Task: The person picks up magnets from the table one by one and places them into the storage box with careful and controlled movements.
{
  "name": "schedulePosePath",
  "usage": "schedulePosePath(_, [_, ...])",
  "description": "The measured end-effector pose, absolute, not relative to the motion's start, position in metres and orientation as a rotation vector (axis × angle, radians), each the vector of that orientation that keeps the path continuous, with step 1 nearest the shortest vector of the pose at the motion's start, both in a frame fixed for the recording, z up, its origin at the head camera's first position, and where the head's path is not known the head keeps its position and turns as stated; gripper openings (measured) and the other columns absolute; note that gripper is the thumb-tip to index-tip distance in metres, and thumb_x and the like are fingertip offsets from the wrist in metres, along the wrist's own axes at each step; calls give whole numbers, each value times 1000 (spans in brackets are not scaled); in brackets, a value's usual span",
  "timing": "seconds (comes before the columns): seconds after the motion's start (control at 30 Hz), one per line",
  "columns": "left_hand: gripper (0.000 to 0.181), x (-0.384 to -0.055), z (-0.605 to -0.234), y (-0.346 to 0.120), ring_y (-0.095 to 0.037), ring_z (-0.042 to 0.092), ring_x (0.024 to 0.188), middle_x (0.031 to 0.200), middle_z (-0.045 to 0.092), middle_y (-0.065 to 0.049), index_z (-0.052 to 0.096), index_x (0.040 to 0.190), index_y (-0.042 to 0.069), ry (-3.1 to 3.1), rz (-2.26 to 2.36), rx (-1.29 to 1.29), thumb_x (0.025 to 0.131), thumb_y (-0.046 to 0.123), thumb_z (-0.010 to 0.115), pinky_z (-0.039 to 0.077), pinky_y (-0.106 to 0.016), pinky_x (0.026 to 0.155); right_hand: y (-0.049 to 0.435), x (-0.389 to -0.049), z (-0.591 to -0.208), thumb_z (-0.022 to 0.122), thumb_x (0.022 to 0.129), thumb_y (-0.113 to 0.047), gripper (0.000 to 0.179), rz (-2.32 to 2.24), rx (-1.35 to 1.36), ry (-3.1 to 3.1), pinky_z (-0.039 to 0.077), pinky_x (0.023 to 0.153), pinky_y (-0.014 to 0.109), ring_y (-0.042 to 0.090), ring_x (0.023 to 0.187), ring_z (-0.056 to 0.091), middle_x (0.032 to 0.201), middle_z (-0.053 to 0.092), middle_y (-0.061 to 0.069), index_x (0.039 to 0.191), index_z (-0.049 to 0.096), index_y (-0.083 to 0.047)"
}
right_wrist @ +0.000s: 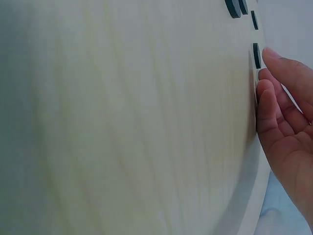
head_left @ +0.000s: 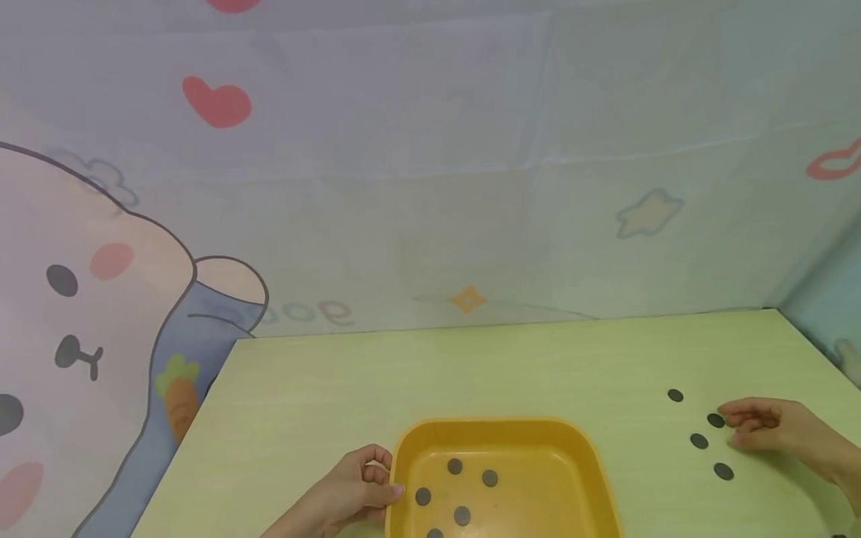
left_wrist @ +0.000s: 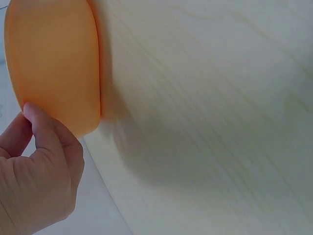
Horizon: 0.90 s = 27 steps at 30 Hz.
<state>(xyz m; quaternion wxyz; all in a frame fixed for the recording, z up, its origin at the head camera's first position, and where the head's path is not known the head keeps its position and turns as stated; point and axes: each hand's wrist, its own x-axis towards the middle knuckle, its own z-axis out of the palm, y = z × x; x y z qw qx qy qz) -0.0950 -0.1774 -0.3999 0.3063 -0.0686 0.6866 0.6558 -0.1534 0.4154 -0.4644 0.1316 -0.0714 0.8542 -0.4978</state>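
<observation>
My left hand (head_left: 353,486) pinches the left wall of a yellow plastic tray (head_left: 498,427), thumb at the rim. The left wrist view has that hand's fingers at the edge of the tray's outer side (left_wrist: 58,63). Several flat dark discs lie inside the tray, among them a disc (head_left: 489,477) near its middle. To the right, my right hand (head_left: 773,427) is low over the table, its index fingertip right at a black disc (head_left: 716,420). Thumb and index finger stand apart, with the other fingers bent. A black disc (right_wrist: 257,55) shows beside the fingertips in the right wrist view.
More black discs lie on the pale green table (head_left: 323,388) near the right hand: a disc (head_left: 676,395) farther back, a disc (head_left: 699,441) and a disc (head_left: 723,471) nearer. A printed cloth (head_left: 417,224) hangs behind the table.
</observation>
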Motion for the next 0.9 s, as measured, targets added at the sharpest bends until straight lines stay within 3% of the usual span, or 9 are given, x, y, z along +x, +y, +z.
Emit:
schedulePosePath(0.17, [27, -96, -400, -177, -11, 50, 61, 72, 48, 0, 45, 100, 4, 1833, 1731, -189, 84, -2, 66, 48, -20, 56, 413, -155, -463, 71, 81, -7, 33, -1311, -187, 2534, 49, 63, 22, 7, 72, 52, 89, 58, -8, 108, 60, 7])
schedulePosePath(0.47, [27, -94, -399, -176, -11, 51, 61, 72, 49, 0, 45, 99, 4, 1855, 1711, -194, 84, -2, 66, 49, -21, 56, 411, -155, -464, 71, 79, -2, 26, -1310, -271, 2541, 47, 59, 20, 7, 68, 50, 82, 57, -7, 103, 64, 4])
schedulePosePath(0.67, [28, -96, -397, -176, -10, 49, 60, 72, 48, 0, 45, 99, 5, 1875, 1713, -188, 83, -1, 67, 47, -20, 55, 408, -160, -460, 74, 77, -5, 40, -1193, -252, 2625, 45, 58, 20, 7, 67, 48, 79, 55, -4, 106, 57, 17])
schedulePosePath(0.9, [27, -96, -399, -177, -10, 51, 60, 72, 49, 0, 46, 99, 5, 1878, 1703, -193, 83, -1, 67, 48, -20, 55, 400, -162, -457, 73, 80, -11, 43, -1227, -134, 2585, 47, 60, 22, 7, 67, 49, 80, 54, -2, 109, 54, 15])
